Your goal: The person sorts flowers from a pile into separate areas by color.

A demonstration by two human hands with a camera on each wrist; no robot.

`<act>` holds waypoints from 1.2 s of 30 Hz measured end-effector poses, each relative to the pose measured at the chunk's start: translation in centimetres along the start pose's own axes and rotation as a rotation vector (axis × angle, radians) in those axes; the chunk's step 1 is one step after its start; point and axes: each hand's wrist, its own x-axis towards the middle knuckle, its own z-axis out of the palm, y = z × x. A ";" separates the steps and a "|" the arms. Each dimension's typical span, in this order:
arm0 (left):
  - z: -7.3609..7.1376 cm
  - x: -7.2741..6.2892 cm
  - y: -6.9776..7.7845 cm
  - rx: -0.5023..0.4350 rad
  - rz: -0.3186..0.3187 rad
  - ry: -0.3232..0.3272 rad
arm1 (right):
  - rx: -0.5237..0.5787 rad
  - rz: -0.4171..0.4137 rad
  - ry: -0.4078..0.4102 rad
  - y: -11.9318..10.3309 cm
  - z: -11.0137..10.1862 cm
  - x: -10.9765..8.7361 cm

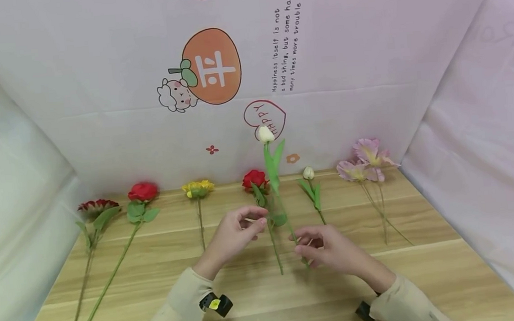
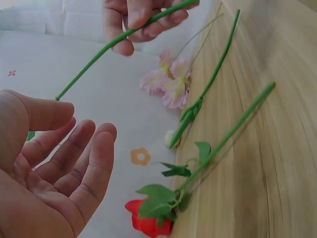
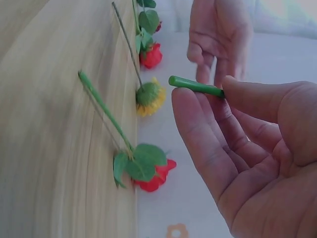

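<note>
A white tulip (image 1: pixel 272 167) with green leaves stands nearly upright above the table. My right hand (image 1: pixel 329 248) pinches its green stem low down, between thumb and fingers; the cut stem end (image 3: pixel 195 86) sticks out past the fingertips in the right wrist view. My left hand (image 1: pixel 237 232) is just left of the stem, fingers loosely bent and holding nothing. In the left wrist view, the left thumb hides part of the stem (image 2: pixel 94 60). Beneath the hands lies a red rose (image 1: pixel 254 180), its stem toward me. Another white tulip (image 1: pixel 309 173) lies to the right.
On the wooden table (image 1: pixel 260 311), a dark red flower (image 1: pixel 97 207), a second red rose (image 1: pixel 143 191) and a yellow flower (image 1: pixel 198 188) lie on the left. Pink-purple flowers (image 1: pixel 366 164) lie at the far right. A printed white cloth (image 1: pixel 106 81) backs the table; white cloth also hangs at both sides.
</note>
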 end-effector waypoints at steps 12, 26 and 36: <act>-2.1 -1.4 -0.8 0.069 -0.036 0.025 | -0.293 0.007 0.128 1.2 -3.5 -1.5; -4.8 -4.0 -1.9 0.096 -0.077 0.036 | -0.435 0.026 0.190 3.6 -5.5 -2.5; -7.1 -5.5 -2.7 0.113 -0.121 0.069 | -0.466 0.106 0.174 4.5 -6.4 -2.6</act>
